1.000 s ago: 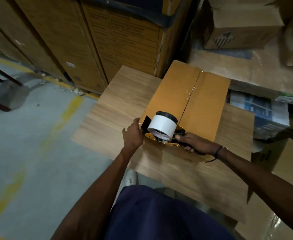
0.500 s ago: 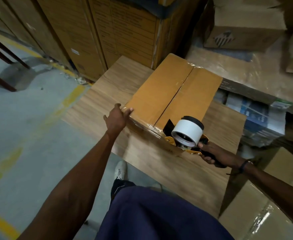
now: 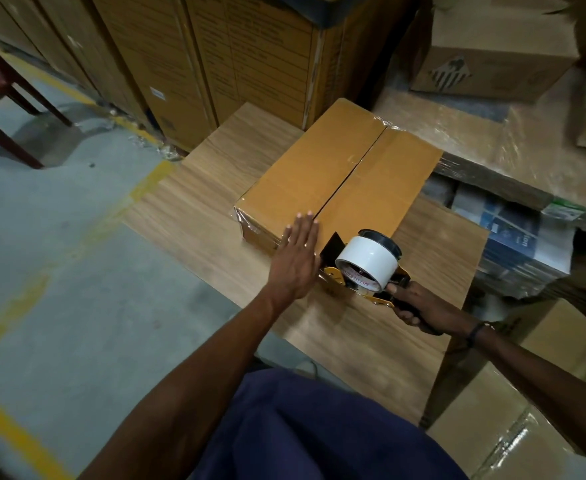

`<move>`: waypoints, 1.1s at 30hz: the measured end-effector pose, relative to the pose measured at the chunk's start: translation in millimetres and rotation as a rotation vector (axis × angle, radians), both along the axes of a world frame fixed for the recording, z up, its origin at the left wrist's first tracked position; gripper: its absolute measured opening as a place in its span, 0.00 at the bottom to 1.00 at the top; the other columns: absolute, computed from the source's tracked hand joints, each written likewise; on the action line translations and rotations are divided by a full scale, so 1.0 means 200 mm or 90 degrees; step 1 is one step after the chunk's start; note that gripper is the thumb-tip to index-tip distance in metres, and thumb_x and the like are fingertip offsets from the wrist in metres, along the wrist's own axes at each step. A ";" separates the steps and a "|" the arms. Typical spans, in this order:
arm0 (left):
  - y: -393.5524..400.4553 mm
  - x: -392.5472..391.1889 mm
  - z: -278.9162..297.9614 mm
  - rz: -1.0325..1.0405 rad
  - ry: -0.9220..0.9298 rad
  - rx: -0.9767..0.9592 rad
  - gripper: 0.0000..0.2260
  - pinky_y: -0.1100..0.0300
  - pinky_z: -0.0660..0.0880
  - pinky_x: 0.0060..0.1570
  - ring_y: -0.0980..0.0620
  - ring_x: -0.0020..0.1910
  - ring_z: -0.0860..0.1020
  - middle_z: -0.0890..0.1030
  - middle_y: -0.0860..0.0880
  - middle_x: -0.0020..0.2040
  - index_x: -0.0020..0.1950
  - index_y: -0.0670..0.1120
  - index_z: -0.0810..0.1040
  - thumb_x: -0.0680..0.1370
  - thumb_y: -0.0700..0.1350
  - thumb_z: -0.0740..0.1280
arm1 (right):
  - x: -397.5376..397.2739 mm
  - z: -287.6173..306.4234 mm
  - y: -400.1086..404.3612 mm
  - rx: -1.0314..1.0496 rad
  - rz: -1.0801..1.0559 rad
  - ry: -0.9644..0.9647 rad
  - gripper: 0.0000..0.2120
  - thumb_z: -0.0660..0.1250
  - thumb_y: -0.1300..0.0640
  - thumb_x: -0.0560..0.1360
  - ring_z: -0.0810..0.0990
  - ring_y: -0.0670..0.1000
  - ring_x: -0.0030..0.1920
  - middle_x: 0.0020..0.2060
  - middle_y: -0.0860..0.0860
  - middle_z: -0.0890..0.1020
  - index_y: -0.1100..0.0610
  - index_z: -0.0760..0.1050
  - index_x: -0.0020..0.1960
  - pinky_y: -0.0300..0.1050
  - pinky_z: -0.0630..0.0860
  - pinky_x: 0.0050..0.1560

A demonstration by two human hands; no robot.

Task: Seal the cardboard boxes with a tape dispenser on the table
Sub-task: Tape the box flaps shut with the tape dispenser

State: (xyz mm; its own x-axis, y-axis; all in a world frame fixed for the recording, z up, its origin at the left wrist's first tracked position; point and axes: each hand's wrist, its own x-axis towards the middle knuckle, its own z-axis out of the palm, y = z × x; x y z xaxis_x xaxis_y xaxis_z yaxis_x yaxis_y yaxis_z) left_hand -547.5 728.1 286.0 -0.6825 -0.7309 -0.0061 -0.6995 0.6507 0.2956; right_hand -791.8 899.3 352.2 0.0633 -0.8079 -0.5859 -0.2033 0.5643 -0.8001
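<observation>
Head view, our left hand (image 3: pixel 296 263) flat, fingers spread on one cardboard box (image 3: pixel 340 174), right hand (image 3: pixel 423 306) gripping one tape dispenser (image 3: pixel 366 263) at its near edge.

Your left hand (image 3: pixel 296 259) is lying flat, fingers straight and together, arm extended. Your right hand (image 3: pixel 423 306) is curling closed around a handle.

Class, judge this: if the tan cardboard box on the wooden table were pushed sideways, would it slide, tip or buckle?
The tan cardboard box would probably slide rather than tip: it sits low and wide on the smooth wooden table. Its closed flaps suggest it stays fairly stiff. The left hand flat on it would likely resist sliding.
</observation>
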 end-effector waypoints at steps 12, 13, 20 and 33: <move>0.00 0.01 0.01 -0.027 0.016 -0.004 0.33 0.46 0.46 0.83 0.46 0.84 0.41 0.42 0.45 0.85 0.85 0.42 0.45 0.85 0.59 0.43 | -0.05 -0.02 0.05 0.000 0.002 -0.039 0.52 0.69 0.27 0.71 0.62 0.48 0.26 0.28 0.54 0.65 0.79 0.68 0.57 0.37 0.63 0.28; 0.00 0.01 0.01 -0.023 0.026 -0.002 0.33 0.47 0.46 0.83 0.46 0.84 0.41 0.43 0.45 0.86 0.85 0.42 0.46 0.86 0.60 0.43 | -0.06 -0.01 0.07 0.002 -0.005 -0.046 0.49 0.70 0.28 0.72 0.62 0.48 0.26 0.28 0.54 0.65 0.77 0.69 0.57 0.36 0.64 0.28; 0.00 -0.01 -0.01 -0.008 0.038 -0.006 0.32 0.45 0.50 0.82 0.46 0.85 0.45 0.48 0.45 0.86 0.85 0.43 0.51 0.87 0.62 0.46 | -0.20 0.01 0.29 0.036 -0.043 -0.035 0.35 0.69 0.27 0.71 0.62 0.47 0.27 0.29 0.53 0.66 0.61 0.73 0.44 0.37 0.63 0.28; -0.01 -0.01 -0.01 -0.006 0.028 -0.011 0.32 0.45 0.49 0.82 0.46 0.85 0.45 0.48 0.45 0.86 0.85 0.43 0.50 0.87 0.61 0.47 | -0.26 -0.01 0.36 0.035 -0.032 0.014 0.31 0.68 0.24 0.69 0.62 0.47 0.25 0.25 0.50 0.68 0.53 0.73 0.34 0.39 0.61 0.29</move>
